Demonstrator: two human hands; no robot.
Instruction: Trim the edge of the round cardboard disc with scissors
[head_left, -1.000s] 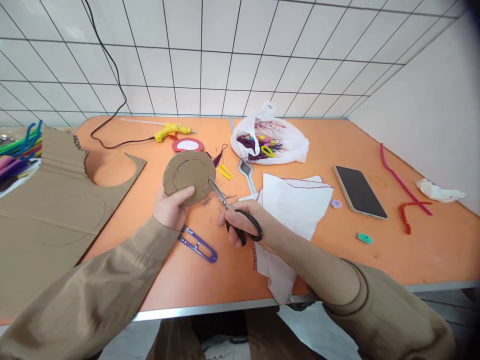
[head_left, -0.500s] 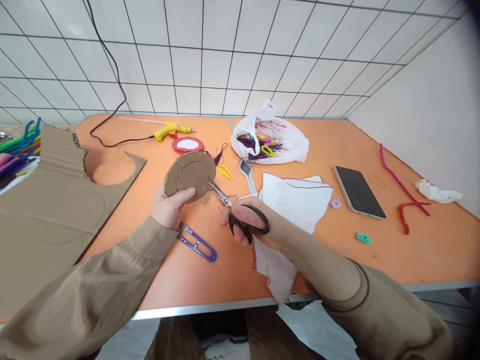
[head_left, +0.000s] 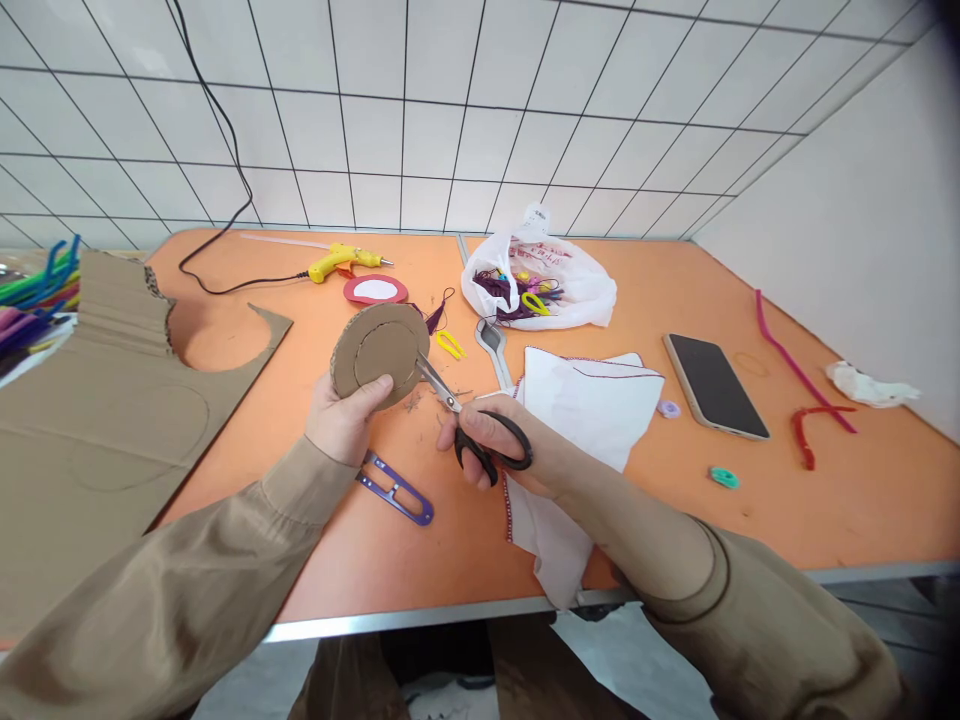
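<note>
Above the desk (head_left: 360,575) | left hand (head_left: 345,422) is pinching the disc (head_left: 384,345) | right hand (head_left: 487,428) is gripping scissors (head_left: 451,401), blades (head_left: 436,380) touching it

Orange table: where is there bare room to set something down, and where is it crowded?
Bare: right of the plastic bag, behind the phone; between the purple tool and near table edge. Crowded: around scissors, cardboard disc and white cloth; cardboard sheet covers the left.
</note>
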